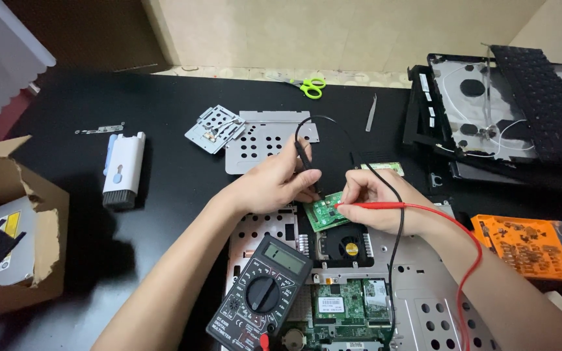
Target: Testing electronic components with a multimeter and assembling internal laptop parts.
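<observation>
On the black table (164, 117), over an opened laptop chassis (417, 286), both hands meet at a small green circuit board (328, 211) that sits tilted just above the cooling fan (349, 247). The left hand (271, 185) is closed around a black probe (304, 156), pinching it between thumb and fingers with its tip down at the board's upper left edge. The right hand (378, 201) grips a red probe (372, 205) lying nearly level, its tip touching the board's right edge, while its fingers also steady the board. Red and black leads run from the probes back toward a black multimeter (261, 296) resting at the chassis's near left corner. Farther off lie a perforated metal plate (261, 140), green-handled scissors (310, 86), tweezers (371, 112) and a white cleaning brush tool (123, 169). A torn cardboard box (30, 253) stands at the left, an orange tray of screws (528, 247) at the right, and a removed keyboard (548, 104) rests on a dismantled laptop shell beyond it.
</observation>
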